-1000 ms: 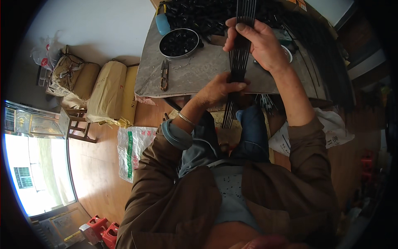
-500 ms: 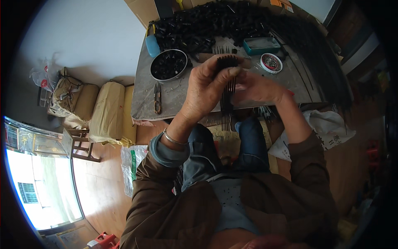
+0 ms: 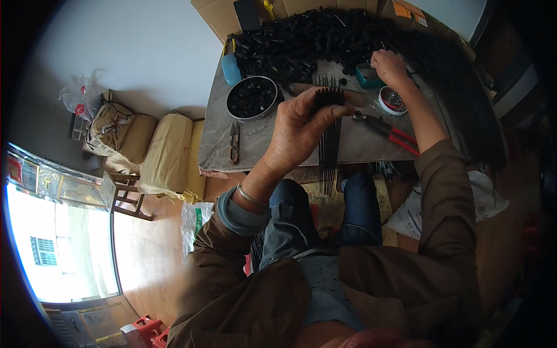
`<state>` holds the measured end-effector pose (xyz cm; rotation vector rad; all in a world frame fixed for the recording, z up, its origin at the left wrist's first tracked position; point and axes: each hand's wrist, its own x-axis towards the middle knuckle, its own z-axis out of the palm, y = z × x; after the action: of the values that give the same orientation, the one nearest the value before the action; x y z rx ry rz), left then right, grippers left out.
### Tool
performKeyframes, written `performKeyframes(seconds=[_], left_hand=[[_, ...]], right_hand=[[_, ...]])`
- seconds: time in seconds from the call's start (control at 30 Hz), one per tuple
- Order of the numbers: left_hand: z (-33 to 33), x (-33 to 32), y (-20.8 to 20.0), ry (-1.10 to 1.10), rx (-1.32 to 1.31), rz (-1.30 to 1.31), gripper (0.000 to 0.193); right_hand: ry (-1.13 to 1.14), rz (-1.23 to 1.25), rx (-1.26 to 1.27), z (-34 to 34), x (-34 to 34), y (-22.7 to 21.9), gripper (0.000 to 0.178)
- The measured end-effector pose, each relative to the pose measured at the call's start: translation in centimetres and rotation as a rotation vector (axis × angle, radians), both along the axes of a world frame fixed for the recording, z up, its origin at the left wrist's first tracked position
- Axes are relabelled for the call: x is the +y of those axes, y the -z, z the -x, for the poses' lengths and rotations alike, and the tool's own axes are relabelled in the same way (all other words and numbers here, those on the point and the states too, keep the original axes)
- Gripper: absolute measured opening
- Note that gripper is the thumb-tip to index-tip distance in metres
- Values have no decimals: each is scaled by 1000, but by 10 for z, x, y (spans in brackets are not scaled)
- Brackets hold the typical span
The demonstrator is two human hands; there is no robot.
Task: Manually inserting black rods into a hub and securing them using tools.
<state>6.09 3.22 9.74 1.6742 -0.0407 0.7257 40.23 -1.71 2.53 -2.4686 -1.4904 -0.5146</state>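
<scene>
My left hand is closed around a bundle of thin black rods. Their lower ends hang past the table's front edge, and a dense row of short black tips stands above the thumb. My right hand reaches over the teal box at the back right. Its fingers are curled together, and whatever is between them is hidden. Just below that hand is a small white bowl of tiny metallic pieces. Red-handled pliers lie on the table between my two hands.
A heap of short black parts covers the back of the table, with long black strands to the right. At left are a round bowl of black pieces, snips and a light-blue object. Wrapped bundles stand beyond.
My right hand has moved from beside the rods to the teal box at the back right. The pliers now show fully on the table. My left hand still grips the rods.
</scene>
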Motion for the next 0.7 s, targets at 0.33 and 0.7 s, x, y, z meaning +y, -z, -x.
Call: performKeyframes(seconds=[0.33,0.7], left_hand=[[-3,5,5,24,-81,101,15],[-5,2,6,41,-62,55,20]], right_hand=[[-586,-591,535,164,-58,-105,6],[-661,-536,399,202,-87,-108,15]])
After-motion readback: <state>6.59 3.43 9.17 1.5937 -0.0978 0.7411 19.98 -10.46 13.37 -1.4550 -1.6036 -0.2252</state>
